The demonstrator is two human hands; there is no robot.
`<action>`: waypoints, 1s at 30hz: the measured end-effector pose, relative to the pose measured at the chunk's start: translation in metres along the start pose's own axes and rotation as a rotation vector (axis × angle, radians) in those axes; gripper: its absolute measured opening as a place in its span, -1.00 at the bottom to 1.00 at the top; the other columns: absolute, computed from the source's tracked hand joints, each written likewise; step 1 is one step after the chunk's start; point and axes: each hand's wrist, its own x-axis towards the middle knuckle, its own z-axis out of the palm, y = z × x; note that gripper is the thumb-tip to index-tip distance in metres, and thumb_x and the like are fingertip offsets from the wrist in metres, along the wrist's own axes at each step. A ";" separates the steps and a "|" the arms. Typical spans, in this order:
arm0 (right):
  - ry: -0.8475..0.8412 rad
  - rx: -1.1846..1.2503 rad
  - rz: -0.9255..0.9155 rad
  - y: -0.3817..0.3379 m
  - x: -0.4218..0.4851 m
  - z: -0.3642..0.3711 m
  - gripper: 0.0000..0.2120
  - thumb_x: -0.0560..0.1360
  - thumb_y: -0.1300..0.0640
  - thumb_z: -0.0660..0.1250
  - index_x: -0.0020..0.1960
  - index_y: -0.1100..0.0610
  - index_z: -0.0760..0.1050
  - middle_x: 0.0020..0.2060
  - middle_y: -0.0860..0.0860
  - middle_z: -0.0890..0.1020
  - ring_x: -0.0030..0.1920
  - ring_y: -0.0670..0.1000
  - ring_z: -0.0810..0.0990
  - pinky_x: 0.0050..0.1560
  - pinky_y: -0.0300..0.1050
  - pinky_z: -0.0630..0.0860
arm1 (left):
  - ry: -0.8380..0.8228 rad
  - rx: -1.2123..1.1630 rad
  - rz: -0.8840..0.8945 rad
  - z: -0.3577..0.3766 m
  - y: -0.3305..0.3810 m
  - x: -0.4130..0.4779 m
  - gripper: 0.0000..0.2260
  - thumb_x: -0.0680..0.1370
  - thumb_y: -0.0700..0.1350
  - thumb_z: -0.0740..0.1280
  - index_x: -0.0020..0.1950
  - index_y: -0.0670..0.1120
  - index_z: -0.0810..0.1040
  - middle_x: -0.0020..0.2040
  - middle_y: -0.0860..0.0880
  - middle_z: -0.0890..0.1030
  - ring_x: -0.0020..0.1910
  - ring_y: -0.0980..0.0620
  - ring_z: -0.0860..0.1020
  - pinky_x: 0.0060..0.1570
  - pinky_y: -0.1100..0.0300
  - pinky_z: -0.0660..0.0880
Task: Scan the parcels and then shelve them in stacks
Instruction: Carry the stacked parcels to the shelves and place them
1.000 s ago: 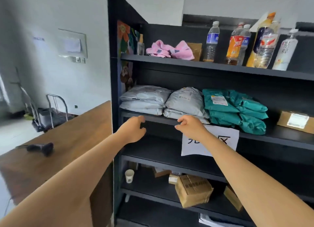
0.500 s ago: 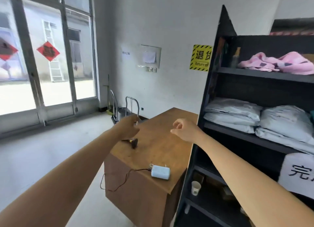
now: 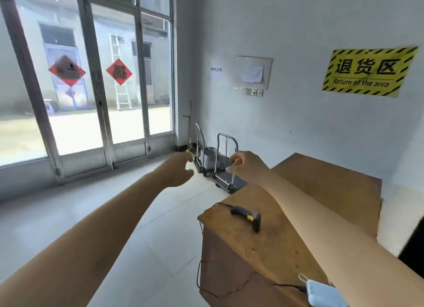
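Left hand (image 3: 180, 171) and right hand (image 3: 246, 166) both empty with loosely curled fingers, black handheld barcode scanner (image 3: 247, 217) lying on brown wooden table (image 3: 321, 192)

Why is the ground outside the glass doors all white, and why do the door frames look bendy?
Head view: bright daylight overexposes the ground beyond the glass doors, washing it white; the wide-angle lens bows the door frames toward the edges; the left hand and right hand look slightly smeared, while the scanner on the table looks fairly sharp.
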 end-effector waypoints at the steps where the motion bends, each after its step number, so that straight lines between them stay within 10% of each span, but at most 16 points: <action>1: 0.001 0.004 -0.009 -0.003 0.023 0.009 -0.63 0.48 0.10 0.35 0.26 0.19 0.48 0.00 0.05 0.60 -0.03 -0.02 0.52 -0.07 -0.19 0.41 | -0.001 0.004 -0.008 -0.001 -0.017 0.019 -0.65 0.56 -0.13 0.26 0.34 -0.13 0.39 0.34 -0.15 0.41 0.25 -0.09 0.43 0.18 0.16 0.35; 30: 0.242 -0.120 0.196 0.026 0.700 0.102 -0.58 0.49 0.06 0.34 0.30 0.17 0.45 0.19 0.08 0.56 0.16 0.06 0.52 0.13 -0.12 0.44 | -0.080 -0.020 0.259 -0.025 -0.302 0.703 -0.65 0.56 -0.15 0.25 0.35 -0.13 0.38 0.29 -0.18 0.45 0.21 -0.12 0.47 0.24 0.07 0.41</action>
